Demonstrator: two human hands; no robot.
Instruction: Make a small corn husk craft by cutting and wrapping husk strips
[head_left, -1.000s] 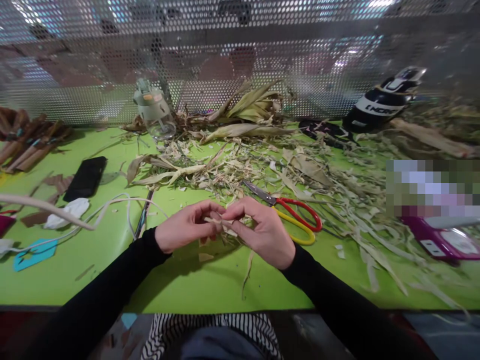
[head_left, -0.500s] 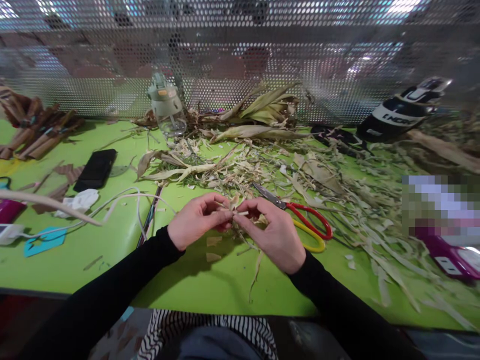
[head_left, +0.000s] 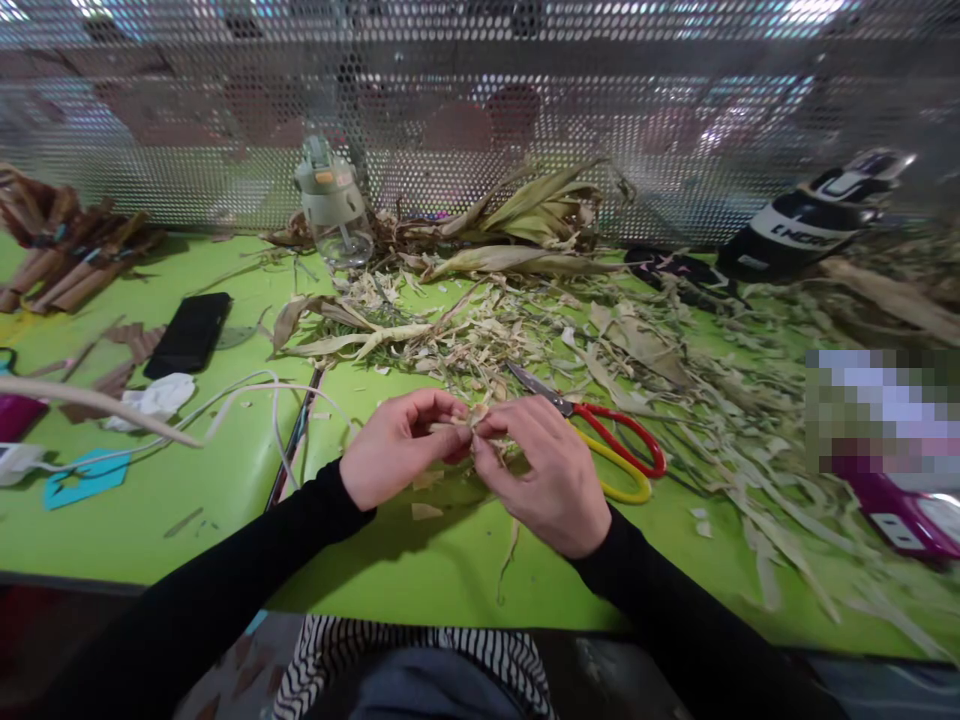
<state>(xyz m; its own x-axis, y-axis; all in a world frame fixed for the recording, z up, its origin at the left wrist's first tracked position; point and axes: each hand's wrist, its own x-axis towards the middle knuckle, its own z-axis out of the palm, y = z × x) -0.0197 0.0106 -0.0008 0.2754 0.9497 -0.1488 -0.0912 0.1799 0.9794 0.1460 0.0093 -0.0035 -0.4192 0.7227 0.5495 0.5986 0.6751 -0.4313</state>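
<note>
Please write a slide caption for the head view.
Left hand and right hand pinch pale plant material near scissors on a green table.

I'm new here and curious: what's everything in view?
Table: one, green, foreground
Mesh screen: one, grey, back
Clear bottle: one, green top, back left
Tilted bottle: one, black, back right
Husks: many, tan, centre to right
Bundles: several, brown, far left
Phone: one, black, left
Tissue: one, white, left
Tag: one, blue, left
Plug with cable: one, white, left
Scissors: one, red and yellow handles, centre
Unclear objects: two, purple, opposite edges
Lap cloth: one, striped, bottom
Held scraps: uncounted, tan, centre
Left grip: one hand, black sleeve, centre
Right grip: one hand, black sleeve, centre
</note>
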